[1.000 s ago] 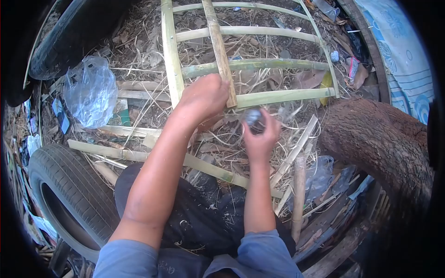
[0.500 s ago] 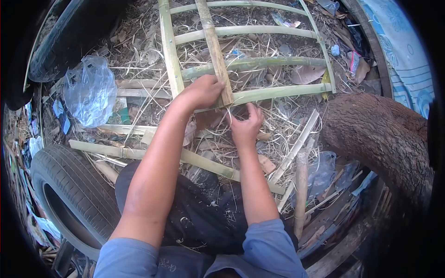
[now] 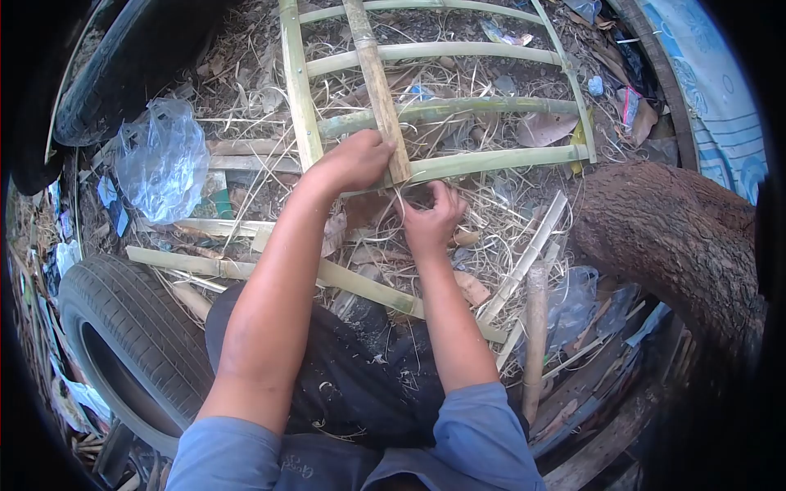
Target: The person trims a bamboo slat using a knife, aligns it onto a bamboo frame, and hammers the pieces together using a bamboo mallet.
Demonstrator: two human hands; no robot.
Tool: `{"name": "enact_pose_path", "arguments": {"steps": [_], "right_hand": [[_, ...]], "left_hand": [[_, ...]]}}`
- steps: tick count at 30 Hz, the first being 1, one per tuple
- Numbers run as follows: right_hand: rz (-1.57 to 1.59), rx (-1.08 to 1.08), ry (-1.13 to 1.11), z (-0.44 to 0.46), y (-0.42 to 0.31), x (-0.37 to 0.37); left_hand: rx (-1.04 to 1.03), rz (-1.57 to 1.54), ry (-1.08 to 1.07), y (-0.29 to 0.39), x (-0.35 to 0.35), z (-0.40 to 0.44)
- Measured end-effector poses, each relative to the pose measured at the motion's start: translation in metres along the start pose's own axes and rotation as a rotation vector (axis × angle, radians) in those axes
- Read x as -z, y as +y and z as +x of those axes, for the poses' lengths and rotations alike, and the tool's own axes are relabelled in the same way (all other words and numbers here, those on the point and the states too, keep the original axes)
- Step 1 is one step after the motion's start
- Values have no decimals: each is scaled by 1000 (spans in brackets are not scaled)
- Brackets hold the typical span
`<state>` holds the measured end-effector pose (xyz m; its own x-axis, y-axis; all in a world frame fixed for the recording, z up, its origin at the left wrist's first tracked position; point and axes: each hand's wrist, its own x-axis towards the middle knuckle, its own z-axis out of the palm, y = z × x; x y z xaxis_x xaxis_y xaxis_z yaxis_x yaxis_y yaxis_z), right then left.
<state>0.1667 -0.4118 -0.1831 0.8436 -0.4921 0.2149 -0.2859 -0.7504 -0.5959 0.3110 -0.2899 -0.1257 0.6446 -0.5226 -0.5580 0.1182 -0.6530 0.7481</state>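
Head view: your left hand (image 3: 356, 162) and right hand (image 3: 431, 221) were close together at the near end of a brown slat (image 3: 380, 98).
Left fingers: they were closed on the slat's left edge, just above its near end.
Right fingers: they were curled narrow, just below and right of that end; whether they pinched the thin strand (image 3: 398, 196) beside the thumb, I could not tell.
Brown slat: it lay to the right of your left fingers and up-left from your right ones. Its long axis ran away from you, leaning slightly left.
Nearer hand: the left, in contact; the right was just beside the end.
Nearest crosspiece: this pale bamboo strip (image 3: 499, 161) ran rightward from the slat's near end, roughly square to it.
Left rail: this pale length (image 3: 299, 90) stood apart from the slat, running nearly alongside it.
Loose strip: it (image 3: 368, 290) lay crosswise by your knees, passing beneath both forearms.
Ground edges: a tyre (image 3: 135, 327) stood on your left, a thick trunk (image 3: 663, 213) on your right.
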Motion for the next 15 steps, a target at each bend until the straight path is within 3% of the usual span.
{"name": "enact_pose_path", "arguments": {"steps": [10,15], "right_hand": [[129,78,-69,-1,8,8],[58,166,-42,-1,9,7]], "left_hand": [[-55,-31,10,-2,0,0],[12,47,-27,2,6,-2]]}}
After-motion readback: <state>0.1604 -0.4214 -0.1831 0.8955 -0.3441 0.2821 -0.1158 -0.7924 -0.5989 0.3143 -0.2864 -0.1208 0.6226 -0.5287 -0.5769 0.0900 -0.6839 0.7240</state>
